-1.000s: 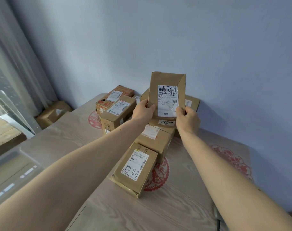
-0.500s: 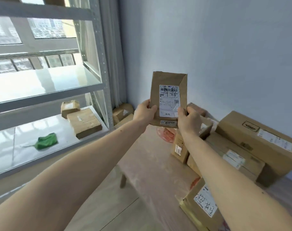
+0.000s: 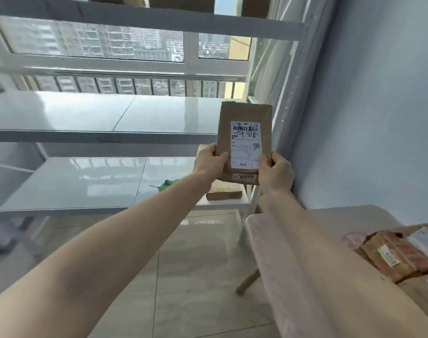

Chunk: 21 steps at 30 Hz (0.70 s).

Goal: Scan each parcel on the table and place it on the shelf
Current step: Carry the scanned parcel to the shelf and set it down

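A flat brown parcel (image 3: 244, 118) with a white shipping label stands upright in the air, label toward me. My left hand (image 3: 209, 163) grips its lower left edge and my right hand (image 3: 275, 173) grips its lower right edge. The parcel is in front of the right end of a white metal shelf (image 3: 110, 113), at about the height of its middle boards. A cardboard parcel (image 3: 224, 191) lies on the lower board, partly hidden behind my hands. More brown parcels (image 3: 393, 254) lie on the table (image 3: 276, 254) at the lower right.
A green item (image 3: 167, 185) lies on the lower shelf board (image 3: 86, 181). Boxes sit on the top board at the frame's upper edge. A window with railing is behind the shelf. Blue wall on the right. Tiled floor (image 3: 196, 276) lies between me and the shelf.
My view has swung left from the table's parcel pile to the shelf. Both hands have kept their grip and carried the parcel along, now in front of the shelf's right end.
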### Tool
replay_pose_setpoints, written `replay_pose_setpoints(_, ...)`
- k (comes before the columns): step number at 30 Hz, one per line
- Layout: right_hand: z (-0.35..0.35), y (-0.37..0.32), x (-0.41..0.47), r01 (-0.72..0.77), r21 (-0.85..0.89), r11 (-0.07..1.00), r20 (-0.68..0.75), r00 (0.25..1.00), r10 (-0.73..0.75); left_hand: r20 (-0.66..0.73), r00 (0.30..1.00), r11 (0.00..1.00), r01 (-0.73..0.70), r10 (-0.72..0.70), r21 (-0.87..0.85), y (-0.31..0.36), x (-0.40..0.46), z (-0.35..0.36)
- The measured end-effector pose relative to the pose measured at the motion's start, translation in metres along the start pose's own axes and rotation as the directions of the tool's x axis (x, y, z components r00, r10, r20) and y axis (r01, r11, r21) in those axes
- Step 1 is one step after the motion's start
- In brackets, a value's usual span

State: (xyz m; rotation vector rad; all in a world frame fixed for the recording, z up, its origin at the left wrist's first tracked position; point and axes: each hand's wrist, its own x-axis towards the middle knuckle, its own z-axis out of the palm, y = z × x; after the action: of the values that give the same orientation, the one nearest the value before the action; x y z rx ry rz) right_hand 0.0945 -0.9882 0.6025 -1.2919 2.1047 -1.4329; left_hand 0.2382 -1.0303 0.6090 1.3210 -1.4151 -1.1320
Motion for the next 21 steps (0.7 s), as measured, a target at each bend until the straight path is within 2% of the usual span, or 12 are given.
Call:
replay_pose_setpoints(5,0.078,-0.045,0.02,0.105,0.063,0.992,0.147,0.983,-0.114,-0.168,0.985,0.999,0.03,-0.037,-0.046,-0.01,0.039,-0.07)
replay_pose_setpoints(12,0.185,-0.112,0.021,0.172,0.117,0.978,0.334,0.921,-0.201,-0.399,0.911,0.992,0.072,-0.11,-0.108,-0.033,0.071,-0.171)
replay_pose_setpoints(16,0.25,-0.151,0.005,0.2,0.156,0.967,0.417,0.874,-0.249,-0.48,0.868,0.988,0.069,-0.128,-0.139,-0.049,0.084,-0.238)
replay_pose_setpoints(21,0.329,-0.203,-0.02,0.239,0.201,0.95,0.467,0.829,-0.308,-0.504,0.856,0.986,0.041,-0.117,-0.16,-0.059,0.097,-0.327)
